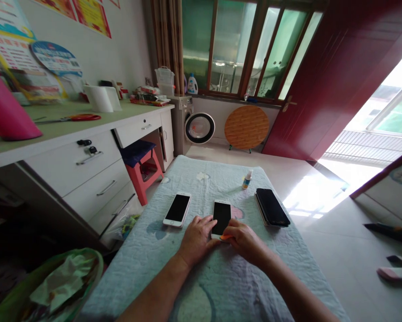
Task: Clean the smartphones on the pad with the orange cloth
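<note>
Both hands are down at the near end of the middle phone. The left hand [196,239] lies palm-down on the quilt [194,277], fingers loosely spread and not gripping, their tips resting on the lower left edge of the white smartphone [221,213]. The right hand [244,239] comes in from the other side, fingers bunched and pinched on a small orange piece [225,237] that sits right at the phone's bottom edge. What that piece is, the view does not show. The two hands sit close together, nearly touching, with the phone's lower end between them.

That white smartphone lies flat, dark screen up, in the middle of the quilt-covered desk [174,170]. To its left, apart from it, a second white smartphone [177,209] lies screen up, slightly angled. To the right sits a stack of black phones [272,207], and just beyond it a small bottle [247,180] stands upright.

Further out on the left, a white drawer cabinet [86,179] runs along the wall, red scissors [83,117] lying on its top, a red stool [143,167] tucked under it. At the far wall, a washing machine [200,127] and a round wooden tabletop [247,127] leaning on edge under the window. A green bag [53,281] sits at lower left.
</note>
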Demonstrator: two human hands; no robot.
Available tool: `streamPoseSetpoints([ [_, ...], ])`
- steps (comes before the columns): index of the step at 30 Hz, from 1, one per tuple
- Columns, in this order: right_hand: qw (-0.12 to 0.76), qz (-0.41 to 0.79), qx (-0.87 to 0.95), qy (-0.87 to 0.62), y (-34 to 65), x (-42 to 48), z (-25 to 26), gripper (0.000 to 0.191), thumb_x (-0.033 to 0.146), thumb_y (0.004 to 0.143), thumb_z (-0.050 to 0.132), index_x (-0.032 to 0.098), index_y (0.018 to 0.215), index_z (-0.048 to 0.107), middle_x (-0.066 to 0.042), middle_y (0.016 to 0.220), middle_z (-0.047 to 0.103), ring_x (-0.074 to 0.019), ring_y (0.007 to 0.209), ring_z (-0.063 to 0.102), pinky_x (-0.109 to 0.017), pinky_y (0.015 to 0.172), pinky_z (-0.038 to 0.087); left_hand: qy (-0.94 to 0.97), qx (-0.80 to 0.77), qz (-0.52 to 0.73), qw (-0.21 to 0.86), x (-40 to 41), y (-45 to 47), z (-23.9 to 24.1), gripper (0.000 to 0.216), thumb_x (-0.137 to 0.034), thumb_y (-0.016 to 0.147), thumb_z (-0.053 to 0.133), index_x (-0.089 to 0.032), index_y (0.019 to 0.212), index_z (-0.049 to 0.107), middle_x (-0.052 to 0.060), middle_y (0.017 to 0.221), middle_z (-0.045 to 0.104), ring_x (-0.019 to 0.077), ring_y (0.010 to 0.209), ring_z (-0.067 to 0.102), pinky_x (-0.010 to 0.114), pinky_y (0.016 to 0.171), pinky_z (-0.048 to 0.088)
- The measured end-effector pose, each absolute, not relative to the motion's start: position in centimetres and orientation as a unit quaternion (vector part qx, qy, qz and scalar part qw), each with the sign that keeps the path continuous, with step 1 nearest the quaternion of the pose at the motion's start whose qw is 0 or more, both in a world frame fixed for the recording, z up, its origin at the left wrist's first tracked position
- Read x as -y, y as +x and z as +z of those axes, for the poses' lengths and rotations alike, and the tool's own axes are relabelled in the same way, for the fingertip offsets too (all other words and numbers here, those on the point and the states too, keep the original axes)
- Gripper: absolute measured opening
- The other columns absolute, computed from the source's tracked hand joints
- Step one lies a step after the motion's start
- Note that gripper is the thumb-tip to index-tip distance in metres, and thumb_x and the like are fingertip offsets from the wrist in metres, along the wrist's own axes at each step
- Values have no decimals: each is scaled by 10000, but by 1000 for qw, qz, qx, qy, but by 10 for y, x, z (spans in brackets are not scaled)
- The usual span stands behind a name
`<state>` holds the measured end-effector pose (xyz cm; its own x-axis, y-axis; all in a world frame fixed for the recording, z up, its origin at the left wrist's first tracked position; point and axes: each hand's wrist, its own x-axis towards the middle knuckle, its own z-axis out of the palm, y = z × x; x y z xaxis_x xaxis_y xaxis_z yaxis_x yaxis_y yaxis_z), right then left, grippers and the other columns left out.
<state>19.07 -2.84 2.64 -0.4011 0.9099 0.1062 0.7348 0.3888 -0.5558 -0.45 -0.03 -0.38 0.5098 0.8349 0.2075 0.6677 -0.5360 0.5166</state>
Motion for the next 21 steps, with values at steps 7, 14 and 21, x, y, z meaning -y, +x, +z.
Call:
streamPoseSetpoints([
  [7,210,204,831,-473,166,12,24,149,92,816,562,169,769,680,-15,810,543,-101,697,527,-197,635,381,838,-443,250,195,1,-4,-8,499,-401,796,683,-188,1234,577,79,1288,591,271,1076,537,399,956,417],
  [14,194,141,812,-532,189,-24,23,194,144,876,523,182,830,708,-30,832,582,-115,751,545,-207,708,397,840,-438,236,214,3,-5,0,528,-453,789,676,-222,1250,564,62,1288,584,280,1130,507,418,980,391],
  [21,169,93,770,-608,194,-80,19,189,165,880,511,156,859,698,-46,840,594,-135,780,559,-216,723,385,839,-443,232,215,1,-6,-1,560,-427,783,691,-200,1278,563,66,1317,570,283,1136,494,412,1006,385],
])
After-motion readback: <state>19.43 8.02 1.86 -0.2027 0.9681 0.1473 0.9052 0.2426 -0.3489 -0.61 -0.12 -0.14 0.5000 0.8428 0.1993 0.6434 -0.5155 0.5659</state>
